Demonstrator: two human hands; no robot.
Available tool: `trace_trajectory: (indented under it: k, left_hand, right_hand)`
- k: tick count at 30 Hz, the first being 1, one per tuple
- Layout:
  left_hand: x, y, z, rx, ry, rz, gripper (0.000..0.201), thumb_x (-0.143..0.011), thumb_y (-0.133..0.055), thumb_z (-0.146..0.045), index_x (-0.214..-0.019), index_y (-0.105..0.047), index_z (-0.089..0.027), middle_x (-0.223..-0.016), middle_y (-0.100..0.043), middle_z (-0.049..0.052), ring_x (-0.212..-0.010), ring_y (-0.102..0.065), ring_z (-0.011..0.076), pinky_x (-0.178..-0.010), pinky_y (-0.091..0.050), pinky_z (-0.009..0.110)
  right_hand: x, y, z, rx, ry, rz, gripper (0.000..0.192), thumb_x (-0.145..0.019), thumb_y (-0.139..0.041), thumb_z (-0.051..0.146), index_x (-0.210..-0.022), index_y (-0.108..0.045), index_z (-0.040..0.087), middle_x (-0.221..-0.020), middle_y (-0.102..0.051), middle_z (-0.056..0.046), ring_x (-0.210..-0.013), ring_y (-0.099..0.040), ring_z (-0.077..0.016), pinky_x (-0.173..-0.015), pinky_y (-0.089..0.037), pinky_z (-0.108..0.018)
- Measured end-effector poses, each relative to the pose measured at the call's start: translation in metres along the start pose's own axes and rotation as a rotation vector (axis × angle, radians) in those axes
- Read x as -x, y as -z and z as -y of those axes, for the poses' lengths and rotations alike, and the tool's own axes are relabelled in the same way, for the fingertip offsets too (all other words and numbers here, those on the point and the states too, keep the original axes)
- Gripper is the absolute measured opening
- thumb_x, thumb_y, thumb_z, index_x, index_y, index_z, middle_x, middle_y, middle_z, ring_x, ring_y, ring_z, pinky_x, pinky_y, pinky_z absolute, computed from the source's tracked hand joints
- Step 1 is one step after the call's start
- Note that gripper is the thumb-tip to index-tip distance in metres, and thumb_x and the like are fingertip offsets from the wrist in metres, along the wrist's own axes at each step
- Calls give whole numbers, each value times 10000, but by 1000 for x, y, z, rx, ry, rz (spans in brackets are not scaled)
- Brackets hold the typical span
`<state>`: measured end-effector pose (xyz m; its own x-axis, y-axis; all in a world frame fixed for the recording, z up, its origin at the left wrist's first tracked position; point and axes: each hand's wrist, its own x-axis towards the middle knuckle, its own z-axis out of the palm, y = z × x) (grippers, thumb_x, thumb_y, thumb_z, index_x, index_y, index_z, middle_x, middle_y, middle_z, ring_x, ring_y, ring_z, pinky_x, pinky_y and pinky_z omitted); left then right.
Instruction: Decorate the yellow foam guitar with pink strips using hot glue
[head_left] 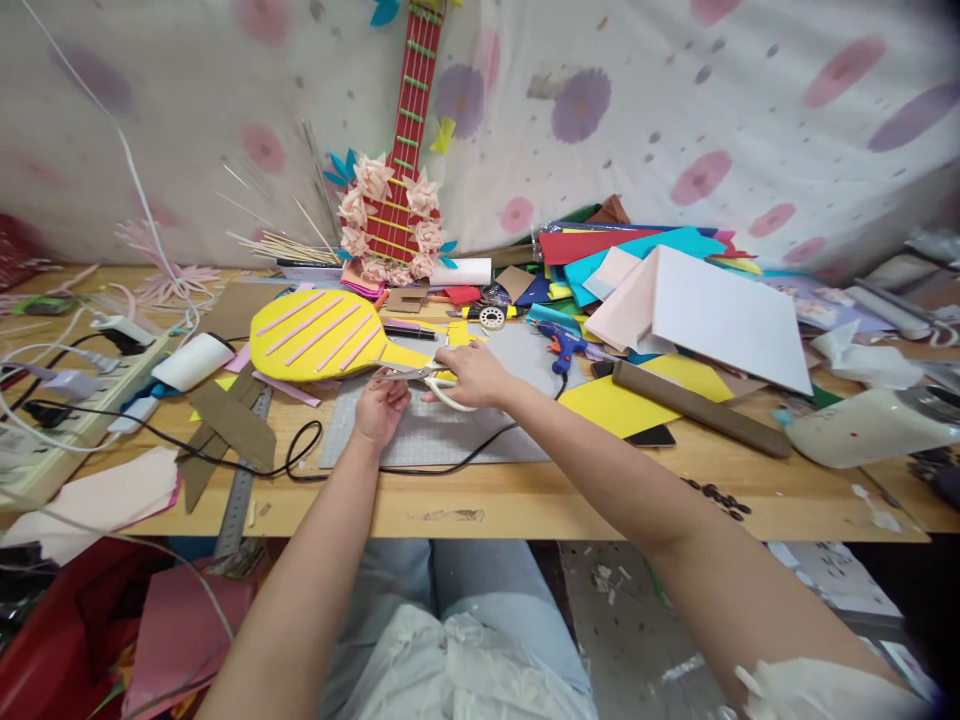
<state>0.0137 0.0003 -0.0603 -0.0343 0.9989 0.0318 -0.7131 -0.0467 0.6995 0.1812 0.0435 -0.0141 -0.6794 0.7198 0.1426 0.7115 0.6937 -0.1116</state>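
My right hand [478, 375] is closed on a pair of scissors [454, 401] with white handles, the blades pointing left. Close to the blade tips, my left hand [381, 405] has its fingers pinched together; whatever lies in them is too small to make out. Just behind both hands lies a yellow paddle-shaped piece [315, 348] with several pink strips slanting across its round body, its narrow neck reaching toward the scissors. A grey cutting mat [465, 440] lies under the hands, partly covered by them.
A red paper guitar [401, 215] with pink flowers leans at the back. A blue glue gun [559, 345] and its black cable lie right of the hands. Coloured sheets [637, 265], a brown roll [697, 408] and a power strip [82, 410] flank the work area.
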Motion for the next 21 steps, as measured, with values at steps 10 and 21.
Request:
trace_trajectory:
  k: [10, 21]
  left_hand:
    - [2, 1, -5, -63, 18, 60, 339, -677, -677, -223, -581, -358, -159, -508, -182, -81, -433, -200, 33, -392, -196, 132]
    - [-1, 4, -9, -161, -7, 34, 274, -660, -704, -331, -608, -528, -128, -495, -199, -79, -424, -194, 25, -364, -170, 125]
  right_hand:
    - [-5, 5, 11, -1, 24, 56, 594, -768, -342, 698, -983, -521, 173, -1022, -642, -125, -961, -563, -257, -779, -268, -327]
    - [-9, 5, 14, 2, -78, 126, 619, -786, -256, 717, -929, -553, 193, -858, -679, -94, -827, -614, -241, -675, -310, -283]
